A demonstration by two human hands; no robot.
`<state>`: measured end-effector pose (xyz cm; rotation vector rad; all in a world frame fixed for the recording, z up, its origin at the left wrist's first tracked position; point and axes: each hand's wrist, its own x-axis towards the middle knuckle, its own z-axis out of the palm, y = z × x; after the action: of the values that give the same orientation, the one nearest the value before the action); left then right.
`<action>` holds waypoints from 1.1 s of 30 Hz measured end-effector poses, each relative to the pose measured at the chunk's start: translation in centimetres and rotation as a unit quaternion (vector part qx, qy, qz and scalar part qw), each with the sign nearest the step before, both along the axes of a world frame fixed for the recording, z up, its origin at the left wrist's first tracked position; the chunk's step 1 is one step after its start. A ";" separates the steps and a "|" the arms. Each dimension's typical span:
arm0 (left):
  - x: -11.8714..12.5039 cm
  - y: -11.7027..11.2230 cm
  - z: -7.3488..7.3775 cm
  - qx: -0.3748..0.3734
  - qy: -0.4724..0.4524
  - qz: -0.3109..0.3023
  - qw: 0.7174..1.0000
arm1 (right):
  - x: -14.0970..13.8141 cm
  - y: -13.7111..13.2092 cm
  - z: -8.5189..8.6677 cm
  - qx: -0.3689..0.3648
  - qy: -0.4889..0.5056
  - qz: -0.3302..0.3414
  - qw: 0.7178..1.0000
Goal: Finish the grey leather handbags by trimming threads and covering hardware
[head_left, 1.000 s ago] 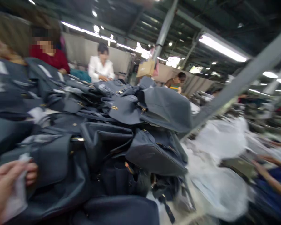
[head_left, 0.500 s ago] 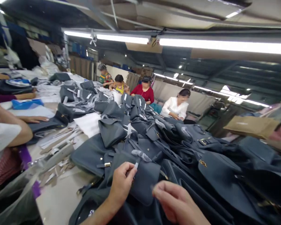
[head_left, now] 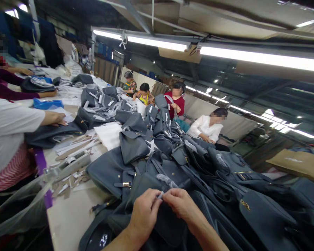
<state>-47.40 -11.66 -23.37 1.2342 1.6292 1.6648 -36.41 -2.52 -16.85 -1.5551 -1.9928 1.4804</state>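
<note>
Head view | left hand [head_left: 143, 212], right hand [head_left: 181, 204] pinching seemingly plastic wrap [head_left: 166, 180] | between fingertips

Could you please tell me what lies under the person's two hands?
A dark grey bag lies under the left hand and right hand, which pinch a clear plastic strip. What lies beneath that bag is hidden.

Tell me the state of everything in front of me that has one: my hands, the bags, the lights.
Left hand, pinched shut on the crinkled clear plastic wrap.
Right hand, fingertips closed on the same wrap.
Crinkled clear plastic wrap, partly bunched, lying on a bag.
Dark grey leather handbag with a gold clasp, lying on its side, clasp fastened.
Long ceiling tube lights, lit.
Brown paper bag, lying flat.
</note>
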 end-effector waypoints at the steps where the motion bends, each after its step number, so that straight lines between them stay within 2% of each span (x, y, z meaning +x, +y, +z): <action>1: 0.0 0.2 0.2 -0.017 -0.052 -0.010 0.998 | 0.0 -0.1 0.0 -0.014 0.002 -0.002 1.000; 3: 0.0 0.4 0.7 -0.065 -0.188 -0.039 0.979 | -0.1 -0.3 -0.2 -0.045 0.012 -0.010 0.999; 5: 0.0 0.6 1.0 -0.109 -0.305 -0.062 0.944 | 0.0 -0.6 -0.5 -0.067 0.030 -0.021 0.997; 7: 0.1 0.6 1.3 -0.124 -0.360 -0.068 0.922 | 0.1 -0.9 -0.8 -0.075 0.054 -0.037 0.995; 9: 0.2 0.5 1.4 -0.121 -0.374 -0.064 0.917 | 0.2 -1.1 -1.2 -0.072 0.079 -0.058 0.993; 13: 0.8 0.4 1.1 -0.106 -0.358 -0.045 0.927 | 0.2 -1.8 -1.8 -0.068 0.138 -0.093 0.984; 16: 1.3 0.4 0.5 -0.103 -0.371 -0.025 0.922 | 0.0 -2.4 -1.9 -0.115 0.237 -0.086 0.961; 20: 1.0 0.5 -0.3 -0.101 -0.450 -0.061 0.885 | -0.2 -2.8 -2.2 -0.206 0.346 -0.102 0.910; 23: 0.5 0.6 -0.3 -0.113 -0.513 -0.096 0.846 | 0.0 -2.9 -2.7 -0.234 0.396 -0.102 0.882; 25: 0.3 0.6 -0.3 -0.121 -0.522 -0.107 0.837 | 0.0 -2.9 -3.1 -0.224 0.394 -0.105 0.885; 29: 0.2 0.5 -0.2 -0.124 -0.518 -0.107 0.840 | -0.2 -3.0 -3.1 -0.193 0.362 -0.099 0.907; 33: -0.2 0.0 -0.2 -0.182 -0.529 -0.145 0.817 | 0.0 -3.1 -2.8 -0.195 0.374 -0.098 0.902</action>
<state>-47.56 -11.65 -23.56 0.1969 0.8984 1.3278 -36.39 -5.61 -19.63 -0.9982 -1.1200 2.0543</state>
